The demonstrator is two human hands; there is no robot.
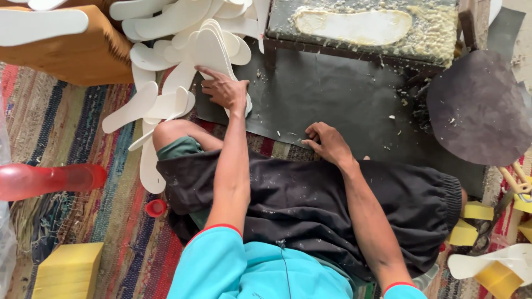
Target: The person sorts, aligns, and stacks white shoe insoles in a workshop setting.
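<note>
A: Fingers of the left hand: spread loosely, index stretched forward, tips pressed on the top of a fanned stack of white insoles. Nothing is clasped; the hand rests flat on the stack.

B: Position of the stack?

A: On the left edge of the dark sheet spread over the floor, just below a larger loose heap of white insoles that spills down onto the striped rug.

B: Right hand?

A: Right hand lies at the near edge of the dark sheet, fingers curled under, knuckles up. Whether they pinch the sheet edge, I cannot tell.

B: Surroundings?

A: Black cloth over the lap, speckled with pale flecks. Beyond the sheet, a low stand crusted with yellowish glue, one pale insole shape on it. Round dark piece to the right. Red transparent bottle lies on the rug at left, red cap near the knee. Yellow blocks at lower left, further yellow pieces at lower right.
</note>
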